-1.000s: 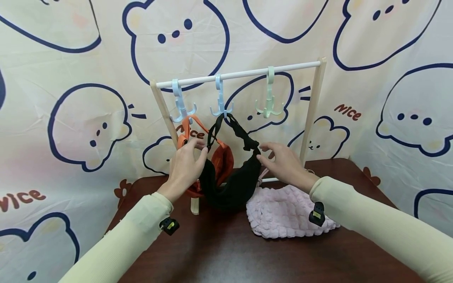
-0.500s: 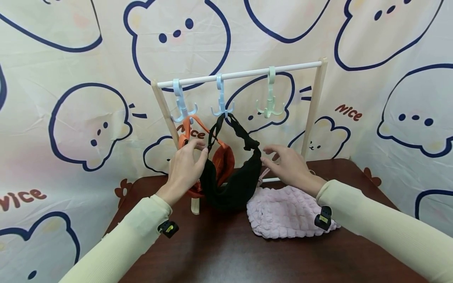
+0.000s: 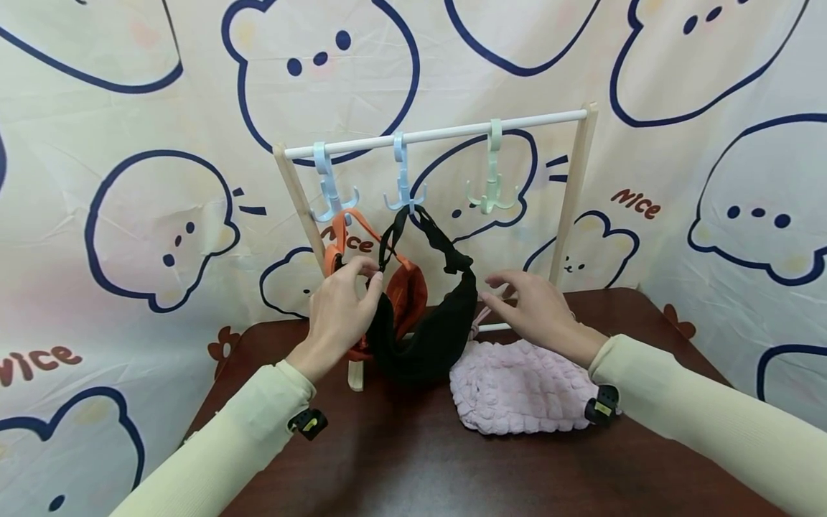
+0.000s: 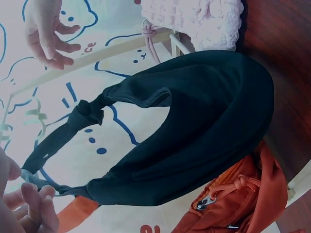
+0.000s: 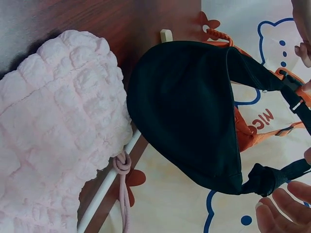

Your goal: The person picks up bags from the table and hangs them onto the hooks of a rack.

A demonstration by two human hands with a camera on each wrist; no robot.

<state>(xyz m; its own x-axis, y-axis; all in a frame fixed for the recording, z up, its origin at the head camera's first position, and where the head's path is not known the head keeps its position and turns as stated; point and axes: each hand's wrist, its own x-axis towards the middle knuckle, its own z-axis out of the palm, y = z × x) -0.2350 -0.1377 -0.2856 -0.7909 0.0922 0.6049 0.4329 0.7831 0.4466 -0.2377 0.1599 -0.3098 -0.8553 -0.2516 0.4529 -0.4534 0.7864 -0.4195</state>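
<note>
A black crescent-shaped shoulder bag [image 3: 426, 345] hangs by its knotted strap from the middle light blue hook [image 3: 403, 179]. My left hand [image 3: 342, 309] is at the left side of the strap, fingers loosely bent, its fingertips close to the buckle; whether they touch cannot be told. My right hand [image 3: 539, 309] is held to the right of the bag, apart from it, fingers loosely bent around nothing. Behind the black bag, an orange bag [image 3: 407, 298] hangs from the left blue hook [image 3: 328, 187], partly hidden by it and my left hand.
A white-rod rack [image 3: 446, 133] with wooden posts stands on the dark brown table [image 3: 400, 459]. A pale green hook [image 3: 493, 172] hangs at its right with nothing on it. The pink puffy bag [image 3: 517, 388] lies on the table below my right hand. Printed cloth backs the scene.
My right hand has drawn away from the black bag, to the right and slightly down. My left hand has stayed nearly in place, shifting a touch rightward. The bag hangs as before.
</note>
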